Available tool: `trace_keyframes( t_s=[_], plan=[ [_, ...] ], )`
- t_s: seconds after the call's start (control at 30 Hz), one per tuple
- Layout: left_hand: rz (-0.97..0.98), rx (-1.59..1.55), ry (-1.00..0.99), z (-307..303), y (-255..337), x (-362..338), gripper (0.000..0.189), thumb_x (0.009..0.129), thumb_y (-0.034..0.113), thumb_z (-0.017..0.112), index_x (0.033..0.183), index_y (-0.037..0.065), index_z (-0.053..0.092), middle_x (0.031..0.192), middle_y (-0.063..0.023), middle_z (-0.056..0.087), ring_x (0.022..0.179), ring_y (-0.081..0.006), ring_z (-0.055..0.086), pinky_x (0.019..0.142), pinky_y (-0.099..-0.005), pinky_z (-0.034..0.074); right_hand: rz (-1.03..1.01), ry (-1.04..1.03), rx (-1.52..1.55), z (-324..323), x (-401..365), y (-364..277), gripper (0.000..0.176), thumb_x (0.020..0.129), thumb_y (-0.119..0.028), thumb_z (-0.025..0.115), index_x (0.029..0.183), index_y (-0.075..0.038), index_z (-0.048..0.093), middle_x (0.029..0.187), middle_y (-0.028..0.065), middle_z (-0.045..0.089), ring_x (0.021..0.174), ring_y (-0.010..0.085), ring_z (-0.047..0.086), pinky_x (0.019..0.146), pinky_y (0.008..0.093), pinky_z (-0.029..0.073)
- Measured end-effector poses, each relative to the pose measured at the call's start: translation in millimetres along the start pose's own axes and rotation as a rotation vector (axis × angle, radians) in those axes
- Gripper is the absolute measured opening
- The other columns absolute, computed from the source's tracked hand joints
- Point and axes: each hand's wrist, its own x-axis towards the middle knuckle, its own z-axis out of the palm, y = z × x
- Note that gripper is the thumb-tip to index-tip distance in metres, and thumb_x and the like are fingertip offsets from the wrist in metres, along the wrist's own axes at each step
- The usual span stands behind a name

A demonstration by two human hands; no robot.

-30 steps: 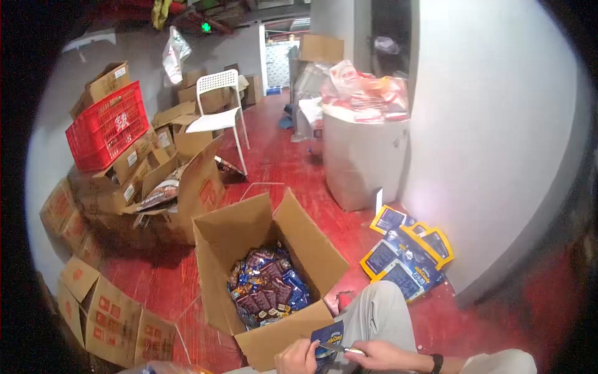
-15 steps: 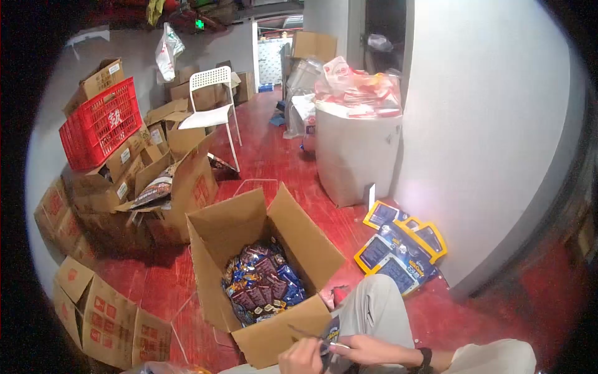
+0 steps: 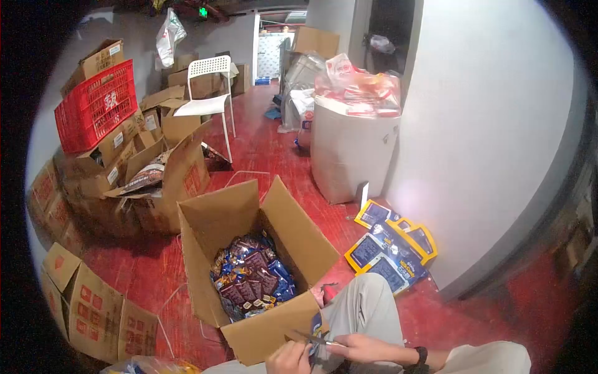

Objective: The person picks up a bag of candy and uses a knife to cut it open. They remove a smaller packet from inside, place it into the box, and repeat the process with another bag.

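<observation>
At the bottom edge, my right hand (image 3: 364, 349) is closed around what look like scissors (image 3: 316, 338), their dark blades pointing left over the box flap. My left hand (image 3: 288, 358) is closed beside them on a dark blue printed packet (image 3: 316, 324), partly hidden by the blades and fingers. Just beyond my hands stands an open cardboard box (image 3: 299, 227), holding many small wrapped packets (image 3: 255, 277) in brown, blue and orange. Flat blue and yellow candy bags (image 3: 389, 252) lie on the floor to the right of my knee.
Opened cartons (image 3: 93, 308) and a red crate (image 3: 96, 106) crowd the left side. A white chair (image 3: 208, 103) stands further back. A large white bin (image 3: 352, 156) topped with plastic bags is against the wall (image 3: 486, 124). A clear bag (image 3: 149, 366) lies at bottom left.
The view has shifted slightly, so the surroundings sit a little further left and higher. My hands stay together at the packet, with the blades at a slightly different place.
</observation>
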Motion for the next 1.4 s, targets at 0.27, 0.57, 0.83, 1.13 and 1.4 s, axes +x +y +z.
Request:
trace_keyframes(
  t_s=[0.27, 0.57, 0.83, 1.13, 1.4],
  plan=[
    [-0.037, 0.071, 0.077, -16, -10, -14, 0.009, 0.094, 0.001, 0.066, 0.101, -0.004, 0.068, 0.082, -0.0207, 0.061, 0.073, -0.0408, 0.061, 0.064, -0.0448, 0.049, -0.116, 0.047, -0.022, 1, 5, -17, 0.052, 0.106, -0.049, 0.049, 0.112, -0.001, 0.066, 0.092, 0.0236, 0.07, 0.089, 0.0402, 0.068, 0.081, 0.0459, 0.052],
    [-0.203, 0.027, 0.148, -27, -9, -23, 0.005, 0.086, -0.003, 0.07, 0.091, -0.001, 0.068, 0.073, -0.0173, 0.058, 0.062, -0.0357, 0.057, 0.056, -0.0404, 0.044, -0.104, 0.061, -0.162, -29, -5, -14, 0.046, 0.1, -0.047, 0.058, 0.102, -0.002, 0.068, 0.08, 0.0241, 0.068, 0.078, 0.0439, 0.068, 0.071, 0.0517, 0.052],
    [-0.243, 0.013, 0.183, -18, -12, -34, 0.016, 0.089, -0.001, 0.071, 0.08, -0.001, 0.058, 0.069, -0.0143, 0.053, 0.056, -0.0298, 0.051, 0.053, -0.0361, 0.041, -0.043, 0.159, -0.188, -44, -4, -16, 0.047, 0.094, -0.047, 0.067, 0.082, -0.001, 0.07, 0.069, 0.0221, 0.065, 0.067, 0.0416, 0.066, 0.062, 0.0502, 0.048],
    [-0.39, -0.024, 0.142, -18, -22, -35, 0.013, 0.097, 0.005, 0.066, 0.105, -0.004, 0.07, 0.091, -0.0093, 0.072, 0.08, -0.0142, 0.065, 0.074, -0.0282, 0.05, -0.224, 0.194, -0.147, -13, 1, -21, 0.039, 0.093, -0.041, 0.071, 0.088, -0.003, 0.069, 0.069, 0.0222, 0.065, 0.066, 0.0434, 0.066, 0.06, 0.0497, 0.05],
    [-0.297, 0.076, 0.042, -21, -23, -31, 0.012, 0.096, 0.002, 0.068, 0.104, -0.005, 0.073, 0.087, -0.0119, 0.076, 0.073, -0.0163, 0.068, 0.068, -0.0306, 0.051, -0.257, 0.122, -0.15, -1, 5, -24, 0.042, 0.098, -0.044, 0.064, 0.092, -0.003, 0.067, 0.066, 0.022, 0.064, 0.065, 0.0438, 0.064, 0.06, 0.0512, 0.05]
  ],
)
